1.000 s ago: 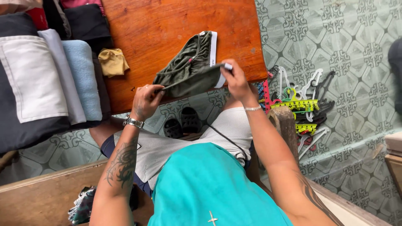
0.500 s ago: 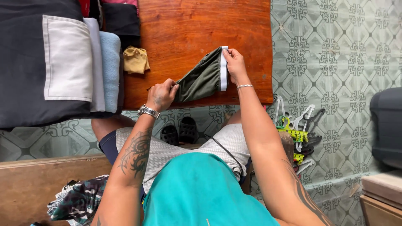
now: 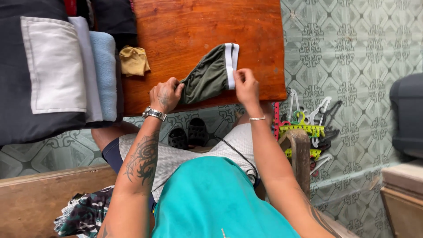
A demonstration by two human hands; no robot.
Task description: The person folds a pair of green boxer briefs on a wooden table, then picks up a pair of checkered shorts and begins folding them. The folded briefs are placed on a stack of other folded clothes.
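One olive brief [image 3: 207, 77] on table [image 3: 185, 26], frame center; left hand [image 3: 165, 94] and right hand [image 3: 246, 86] each pinched on its ends, two hands total.

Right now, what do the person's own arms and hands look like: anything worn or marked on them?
Both arms are bare, no sleeves reaching the forearms. The left hand has a tattoo on its back, a silver metal wristwatch at the wrist, and a large dark tattoo along the forearm. The right hand is unmarked, with a thin silver bracelet at the wrist and dark tattooing near the elbow.
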